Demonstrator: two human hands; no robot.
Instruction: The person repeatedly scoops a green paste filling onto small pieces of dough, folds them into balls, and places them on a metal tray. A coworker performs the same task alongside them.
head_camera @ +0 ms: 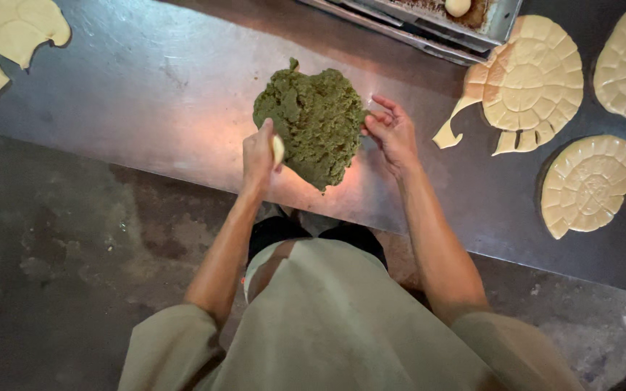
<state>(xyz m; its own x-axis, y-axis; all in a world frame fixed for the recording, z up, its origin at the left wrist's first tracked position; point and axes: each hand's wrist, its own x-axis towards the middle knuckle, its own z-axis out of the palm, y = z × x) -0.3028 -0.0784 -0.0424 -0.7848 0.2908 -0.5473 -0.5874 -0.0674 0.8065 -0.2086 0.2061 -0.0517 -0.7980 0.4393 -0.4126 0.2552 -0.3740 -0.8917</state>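
On the steel counter [146, 94], a green paste mound [315, 124] sits between my hands. My left hand [259, 153] pinches a pale dough piece [278, 149] at its edge; my right hand [390, 130], fingers loosely spread, touches its other side.

The person wears a loose, short-sleeved top in a pale olive-beige cloth, plain and unmarked, the sleeves ending above the elbows. Both forearms are bare. The left hand [258, 154] and right hand [391, 132] carry no gloves, rings or watch. Below the top's hem, dark trousers show. Footwear is partly visible, details unclear.
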